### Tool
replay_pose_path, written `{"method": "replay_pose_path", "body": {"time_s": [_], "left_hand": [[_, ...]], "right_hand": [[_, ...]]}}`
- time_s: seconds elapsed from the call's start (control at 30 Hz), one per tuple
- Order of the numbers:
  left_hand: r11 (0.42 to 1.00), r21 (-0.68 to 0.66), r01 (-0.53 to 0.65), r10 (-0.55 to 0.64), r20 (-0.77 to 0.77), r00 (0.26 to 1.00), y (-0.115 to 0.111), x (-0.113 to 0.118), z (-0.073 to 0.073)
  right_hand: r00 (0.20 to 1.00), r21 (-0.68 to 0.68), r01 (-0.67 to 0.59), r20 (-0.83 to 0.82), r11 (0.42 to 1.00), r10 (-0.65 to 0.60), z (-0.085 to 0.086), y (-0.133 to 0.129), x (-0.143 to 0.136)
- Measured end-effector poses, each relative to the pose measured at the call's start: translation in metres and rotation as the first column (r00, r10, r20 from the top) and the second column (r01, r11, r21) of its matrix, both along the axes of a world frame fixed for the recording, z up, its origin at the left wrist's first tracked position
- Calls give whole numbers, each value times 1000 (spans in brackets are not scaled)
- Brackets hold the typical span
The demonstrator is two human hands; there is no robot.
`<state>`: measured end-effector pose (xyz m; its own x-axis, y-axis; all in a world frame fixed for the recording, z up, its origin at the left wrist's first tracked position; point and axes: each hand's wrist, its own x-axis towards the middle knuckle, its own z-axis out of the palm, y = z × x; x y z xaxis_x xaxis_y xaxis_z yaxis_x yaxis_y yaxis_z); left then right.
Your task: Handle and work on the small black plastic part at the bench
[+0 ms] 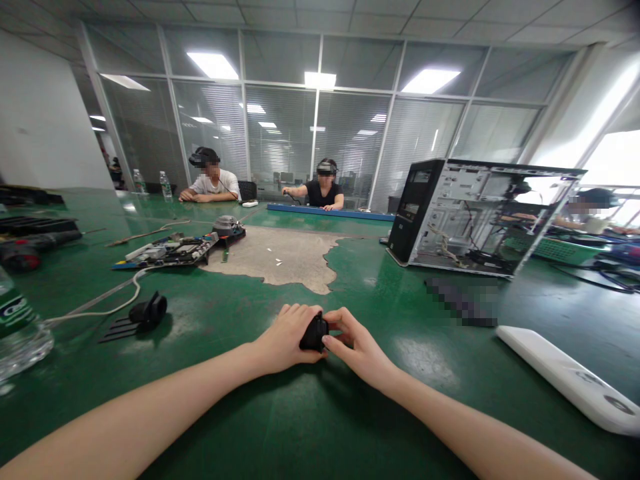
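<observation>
Near the front middle of the green table (225, 407), a small black plastic-looking part (313, 337) sits between my two hands; its exact kind I cannot make out. Fingers of my left hand (284, 339) wrap around its left side and top. From the right, my right hand (364, 348) pinches its edge between thumb and fingers. Over to the left lies another black plastic piece (150, 310), with a round collar and several flat prongs. Part of the held piece is covered by my fingers.
A circuit board (170, 252) and a fan-like cooler (229, 228) lie left of centre. An open computer case (417, 210) stands right, with a white power bank-like slab (565, 377) and a pixelated dark flat thing (460, 303) nearer. A bottle (20, 327) is left. Two people sit opposite.
</observation>
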<state>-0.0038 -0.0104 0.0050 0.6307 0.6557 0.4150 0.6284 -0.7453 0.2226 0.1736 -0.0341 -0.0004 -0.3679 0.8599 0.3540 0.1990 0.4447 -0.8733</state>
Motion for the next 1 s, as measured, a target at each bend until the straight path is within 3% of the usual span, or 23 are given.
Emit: {"method": "replay_pose_path", "body": {"time_s": [0.13,0.37,0.63,0.9,1.0], "left_hand": [[1000,1,-2,2,9,1000,0,0,0],[1000,8,-1,1,2,1000,1,0,-1],[1000,13,7,-7,9,1000,1,0,-1],[1000,1,4,-4,7,1000,1,0,0],[1000,1,0,0,0,1000,1,0,0]], "right_hand": [[999,63,42,12,997,-43,2,-1,0],[999,-69,1,38,998,2,-3,3,1],[998,68,62,19,996,-63,2,0,-1],[999,-69,-3,51,998,6,-1,2,0],[999,3,14,41,1000,-14,1,0,0]]}}
